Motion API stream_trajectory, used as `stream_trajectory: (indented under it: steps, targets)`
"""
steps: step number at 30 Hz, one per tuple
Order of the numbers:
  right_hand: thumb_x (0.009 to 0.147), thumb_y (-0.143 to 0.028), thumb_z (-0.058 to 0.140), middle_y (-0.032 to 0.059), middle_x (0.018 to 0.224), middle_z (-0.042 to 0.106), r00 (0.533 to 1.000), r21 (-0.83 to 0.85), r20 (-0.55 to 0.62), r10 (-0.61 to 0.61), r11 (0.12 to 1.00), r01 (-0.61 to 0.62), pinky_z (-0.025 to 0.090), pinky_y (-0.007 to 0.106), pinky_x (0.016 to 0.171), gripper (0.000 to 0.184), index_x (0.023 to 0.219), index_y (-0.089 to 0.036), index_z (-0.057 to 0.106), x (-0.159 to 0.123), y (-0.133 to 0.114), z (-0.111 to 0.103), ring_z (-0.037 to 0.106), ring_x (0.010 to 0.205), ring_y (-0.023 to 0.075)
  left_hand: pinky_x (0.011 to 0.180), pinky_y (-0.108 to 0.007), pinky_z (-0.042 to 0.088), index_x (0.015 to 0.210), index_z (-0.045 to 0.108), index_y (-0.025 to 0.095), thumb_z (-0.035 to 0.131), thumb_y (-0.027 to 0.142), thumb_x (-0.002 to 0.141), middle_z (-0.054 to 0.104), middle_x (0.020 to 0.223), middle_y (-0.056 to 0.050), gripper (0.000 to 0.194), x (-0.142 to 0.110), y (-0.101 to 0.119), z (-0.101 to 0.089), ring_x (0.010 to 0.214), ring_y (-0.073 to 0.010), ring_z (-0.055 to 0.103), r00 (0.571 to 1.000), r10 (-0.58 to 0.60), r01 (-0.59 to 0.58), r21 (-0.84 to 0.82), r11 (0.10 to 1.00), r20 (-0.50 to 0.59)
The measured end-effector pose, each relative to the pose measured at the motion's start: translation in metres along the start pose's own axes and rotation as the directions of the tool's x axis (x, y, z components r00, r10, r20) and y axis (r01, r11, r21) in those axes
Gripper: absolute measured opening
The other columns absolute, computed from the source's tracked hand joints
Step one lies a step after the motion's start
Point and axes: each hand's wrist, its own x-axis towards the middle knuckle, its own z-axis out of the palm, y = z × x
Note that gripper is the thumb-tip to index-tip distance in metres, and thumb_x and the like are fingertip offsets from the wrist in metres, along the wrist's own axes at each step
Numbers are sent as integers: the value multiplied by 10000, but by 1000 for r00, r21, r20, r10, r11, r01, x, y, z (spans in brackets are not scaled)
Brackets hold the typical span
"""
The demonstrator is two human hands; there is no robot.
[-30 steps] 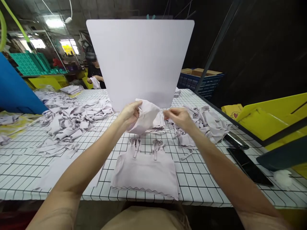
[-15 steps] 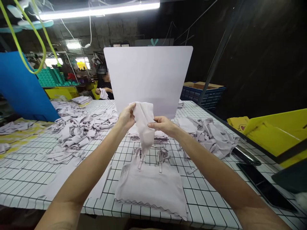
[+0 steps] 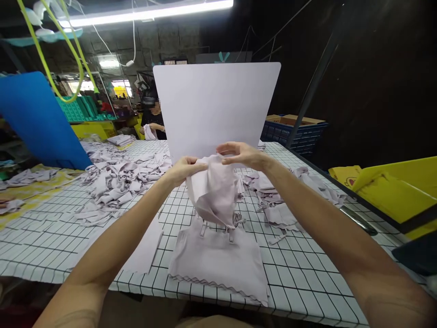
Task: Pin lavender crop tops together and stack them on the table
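Observation:
A pale lilac garment (image 3: 216, 193) hangs spread above the table, its lower part loose. My left hand (image 3: 186, 171) pinches its upper left edge between thumb and fingers. At the top right edge is my right hand (image 3: 246, 156), thumb and fingers apart; whether the fingertips touch the fabric is hard to tell. Below, a neat pile of pale strapped tops (image 3: 218, 264) lies flat, wavy hems toward me and straps at the far end. The hanging garment partly hides those straps.
Loose cloth pieces (image 3: 119, 182) heap up on the left of the checked table (image 3: 290, 278). More garments (image 3: 273, 196) lie to the right. A white board (image 3: 218, 107) stands upright ahead. Behind it on the left, a co-worker (image 3: 153, 120) handles cloth. Blue crates (image 3: 293, 134) stand far right.
The garment has gone from a narrow bunch to spread out, a little lower. My right hand has moved up to its top edge, its fingers now apart. My left hand keeps its pinch.

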Motion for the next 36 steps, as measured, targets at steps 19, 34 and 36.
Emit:
stream_trajectory:
  steps: [19, 34, 36]
  targets:
    - [715, -409, 844, 25, 766, 647, 991, -56, 77, 109, 993, -105, 463, 259, 618, 302, 775, -148, 705, -34, -30, -47, 568, 699, 126, 573, -190, 500, 712, 754, 160, 840, 326, 740, 724, 726, -79, 189, -29, 43, -39, 659, -129, 648, 981, 106, -145, 255, 956, 162]
    - [740, -400, 818, 12, 777, 615, 997, 100, -51, 58, 994, -53, 401, 237, 538, 306, 825, -173, 630, -44, -58, -22, 525, 630, 111, 683, -247, 527, 786, 760, 139, 882, 341, 687, 739, 792, -59, 256, -12, -13, 29, 711, -141, 673, 942, 176, -157, -89, 984, 286]
    - [736, -411, 804, 22, 793, 614, 981, 90, -187, 48, 995, -31, 387, 251, 552, 296, 821, -188, 629, -54, -59, -31, 510, 644, 126, 612, -225, 503, 744, 752, 135, 910, 348, 637, 720, 732, -45, 286, -20, -16, 23, 654, -129, 650, 961, 140, -122, -87, 989, 240]
